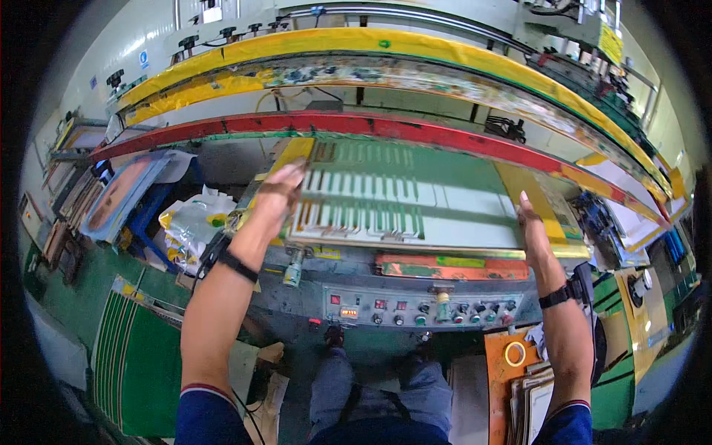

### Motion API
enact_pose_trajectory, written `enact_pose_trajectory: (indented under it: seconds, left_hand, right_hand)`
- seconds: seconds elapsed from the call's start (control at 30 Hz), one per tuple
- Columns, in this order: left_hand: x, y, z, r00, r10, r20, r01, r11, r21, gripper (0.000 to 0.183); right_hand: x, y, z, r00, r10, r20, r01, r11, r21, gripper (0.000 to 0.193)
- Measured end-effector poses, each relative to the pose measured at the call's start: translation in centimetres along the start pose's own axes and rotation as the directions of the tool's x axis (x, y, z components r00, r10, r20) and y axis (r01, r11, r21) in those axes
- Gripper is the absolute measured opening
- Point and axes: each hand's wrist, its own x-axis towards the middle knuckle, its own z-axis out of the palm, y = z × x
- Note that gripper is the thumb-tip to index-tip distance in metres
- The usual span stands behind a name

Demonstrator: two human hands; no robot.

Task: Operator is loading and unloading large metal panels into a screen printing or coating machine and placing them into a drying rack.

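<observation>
A flat, glossy white-green panel (467, 226) with rows of dark stripes printed on its left half spans the bed of a screen-printing machine. At the panel's left end is my left hand (282, 189), smeared by motion, its fingers closed about the edge. My right hand (529, 216) grips the opposite end, thumb upward and the other fingers mostly hidden. Yellow tape strips (528, 189) border the bed on both sides. Whether the panel touches the bed or is slightly raised, I cannot tell.
Above the bed run a red bar (356, 122) and a yellow-wrapped beam (415, 46). A control panel (415, 308) faces me below. At left lie a crumpled plastic bag (199, 222) and a striped green board (130, 356); a tape roll (514, 354) rests on an orange surface at right.
</observation>
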Motion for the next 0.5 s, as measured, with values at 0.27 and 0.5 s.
enact_pose_trajectory:
  seconds: [0.27,0.5]
  left_hand:
    - [11.7,-9.5,-3.3,0.970,0.086,0.227,-0.102,0.993,0.062,0.046]
    - [13.7,-7.1,1.0,0.850,-0.337,0.405,0.101,0.859,0.502,0.074]
  right_hand:
    - [6.3,5.1,4.0,0.991,-0.125,-0.045,0.088,0.875,-0.476,0.051]
    - [9.4,9.5,2.0,0.983,-0.077,0.167,0.158,0.817,-0.555,0.061]
